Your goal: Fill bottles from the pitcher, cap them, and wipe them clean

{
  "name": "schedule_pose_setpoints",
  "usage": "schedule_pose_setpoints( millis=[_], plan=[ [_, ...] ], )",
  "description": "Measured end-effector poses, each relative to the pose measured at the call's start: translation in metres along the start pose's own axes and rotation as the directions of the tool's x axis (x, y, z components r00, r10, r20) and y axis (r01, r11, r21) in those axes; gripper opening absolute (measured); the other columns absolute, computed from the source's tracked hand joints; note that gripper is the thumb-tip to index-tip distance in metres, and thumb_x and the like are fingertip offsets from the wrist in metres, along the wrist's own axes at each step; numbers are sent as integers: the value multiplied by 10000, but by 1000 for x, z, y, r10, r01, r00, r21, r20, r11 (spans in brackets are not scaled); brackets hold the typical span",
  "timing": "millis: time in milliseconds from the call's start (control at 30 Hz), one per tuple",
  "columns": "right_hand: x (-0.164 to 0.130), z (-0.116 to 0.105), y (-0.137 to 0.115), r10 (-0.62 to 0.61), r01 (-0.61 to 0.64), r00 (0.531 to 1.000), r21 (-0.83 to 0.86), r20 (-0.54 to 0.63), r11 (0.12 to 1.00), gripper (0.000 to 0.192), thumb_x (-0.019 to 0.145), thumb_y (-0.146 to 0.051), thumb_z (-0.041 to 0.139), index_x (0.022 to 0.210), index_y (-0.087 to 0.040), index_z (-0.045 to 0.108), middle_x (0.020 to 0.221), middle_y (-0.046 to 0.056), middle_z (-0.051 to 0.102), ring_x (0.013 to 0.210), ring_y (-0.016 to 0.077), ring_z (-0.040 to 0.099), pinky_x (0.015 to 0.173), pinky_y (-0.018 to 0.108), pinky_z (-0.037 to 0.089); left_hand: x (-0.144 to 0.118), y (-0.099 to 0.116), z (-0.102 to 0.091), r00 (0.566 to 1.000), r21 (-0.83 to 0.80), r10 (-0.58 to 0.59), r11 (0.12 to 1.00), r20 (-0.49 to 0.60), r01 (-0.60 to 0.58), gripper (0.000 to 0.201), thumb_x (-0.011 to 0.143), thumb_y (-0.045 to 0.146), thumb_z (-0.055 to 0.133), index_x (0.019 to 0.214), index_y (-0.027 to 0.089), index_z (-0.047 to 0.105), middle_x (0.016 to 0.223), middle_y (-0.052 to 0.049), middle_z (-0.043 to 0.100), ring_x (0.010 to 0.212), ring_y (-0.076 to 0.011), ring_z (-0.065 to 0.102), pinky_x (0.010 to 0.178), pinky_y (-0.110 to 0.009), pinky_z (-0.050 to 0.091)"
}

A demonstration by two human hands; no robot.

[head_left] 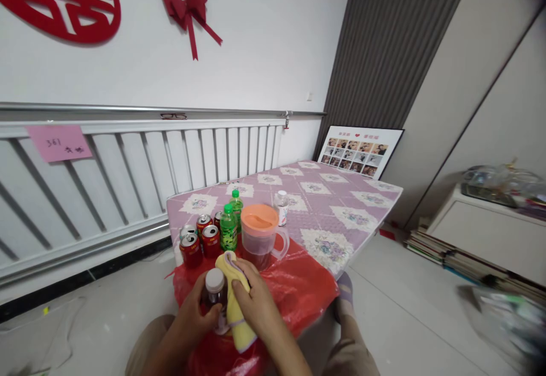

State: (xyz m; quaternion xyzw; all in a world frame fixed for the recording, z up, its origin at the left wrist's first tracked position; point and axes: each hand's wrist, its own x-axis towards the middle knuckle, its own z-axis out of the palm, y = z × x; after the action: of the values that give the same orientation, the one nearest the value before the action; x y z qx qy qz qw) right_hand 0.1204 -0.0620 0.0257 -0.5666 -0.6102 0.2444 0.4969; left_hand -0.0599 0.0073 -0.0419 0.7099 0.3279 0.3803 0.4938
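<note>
Fingers (203, 299) around bottle (215, 296), cloth (234, 296) alongside

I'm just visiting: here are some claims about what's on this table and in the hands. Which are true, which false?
1. The left hand grips a small bottle with a white cap. True.
2. The right hand presses a blue sponge on it. False: it is a yellow cloth.
3. The pitcher has an orange lid. True.
4. The red cans stand to the right of the pitcher. False: to its left.
</note>
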Motion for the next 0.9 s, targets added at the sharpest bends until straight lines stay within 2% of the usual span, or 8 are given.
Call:
schedule_pose_setpoints(
  millis=[100, 233, 367, 500, 633, 700, 767, 900],
  plan=[
    [1, 3, 4, 12, -12, 1000, -12, -17, 1000, 450, 868, -190, 460, 1301, -163, 576, 1362, 115, 577, 1274, 203, 522, 1103, 363, 386, -2, 6, 2, 1000, -13, 18, 1000, 0, -18, 673, 723, 258, 661, 1349, 114, 461, 1321, -171, 610, 1211, -332, 581, 1044, -448, 471],
    [-9, 12, 29, 102, -101, 995, -53, 1, 993, 450, 852, -187, 447, 1262, -110, 615, 1249, 168, 653, 1179, 263, 607, 1040, 445, 453, -2, 10, -1, 999, 40, -9, 999, -33, 10, 690, 698, 256, 689, 1344, 132, 482, 1321, -159, 613, 1227, -337, 567, 1073, -457, 436],
    [-20, 16, 44, 118, -116, 993, -85, 14, 990, 463, 808, -165, 492, 1245, -130, 641, 1217, 164, 673, 1165, 281, 620, 1028, 465, 466, -2, 14, 0, 1000, 51, -16, 999, 5, 16, 684, 703, 225, 659, 1352, 131, 462, 1332, -160, 607, 1236, -331, 561, 1082, -465, 423],
    [-18, 10, 29, 88, -90, 996, -90, -21, 992, 463, 841, -177, 469, 1282, -161, 611, 1278, 135, 639, 1206, 240, 591, 1069, 424, 437, -5, 22, 7, 998, 19, -2, 1000, -62, 4, 647, 713, 216, 617, 1335, 133, 457, 1335, -156, 603, 1259, -322, 540, 1104, -464, 396],
    [-11, 5, 4, -47, 40, 996, -95, -74, 995, 456, 865, -181, 458, 1304, -177, 583, 1373, 119, 569, 1287, 212, 517, 1111, 388, 394, -7, 28, 15, 998, -42, 8, 999, -66, -11, 678, 718, 183, 587, 1365, 151, 389, 1359, -154, 565, 1243, -299, 549, 1095, -459, 409],
    [-10, 6, 0, -80, 70, 993, -111, -85, 991, 461, 863, -177, 458, 1308, -173, 578, 1378, 123, 563, 1290, 212, 513, 1111, 390, 396, -8, 29, 17, 995, -65, 20, 998, -98, -26, 744, 705, 171, 591, 1400, 161, 326, 1400, -160, 516, 1269, -299, 526, 1096, -459, 408],
    [-13, 9, 3, -43, 31, 995, -125, -91, 992, 470, 869, -187, 440, 1321, -150, 564, 1367, 141, 569, 1280, 220, 524, 1105, 404, 405, -8, 28, 18, 988, -54, 28, 998, -151, -37, 766, 696, 163, 591, 1407, 160, 304, 1403, -163, 502, 1283, -301, 513, 1106, -469, 393],
    [-28, 13, 21, 38, -54, 993, -139, -110, 989, 470, 888, -229, 425, 1326, -117, 551, 1355, 164, 579, 1275, 233, 538, 1094, 407, 424, -9, 27, 19, 987, 59, 30, 998, -160, -21, 618, 732, 170, 563, 1332, 158, 419, 1323, -144, 558, 1237, -299, 537, 1103, -497, 385]
  ],
)
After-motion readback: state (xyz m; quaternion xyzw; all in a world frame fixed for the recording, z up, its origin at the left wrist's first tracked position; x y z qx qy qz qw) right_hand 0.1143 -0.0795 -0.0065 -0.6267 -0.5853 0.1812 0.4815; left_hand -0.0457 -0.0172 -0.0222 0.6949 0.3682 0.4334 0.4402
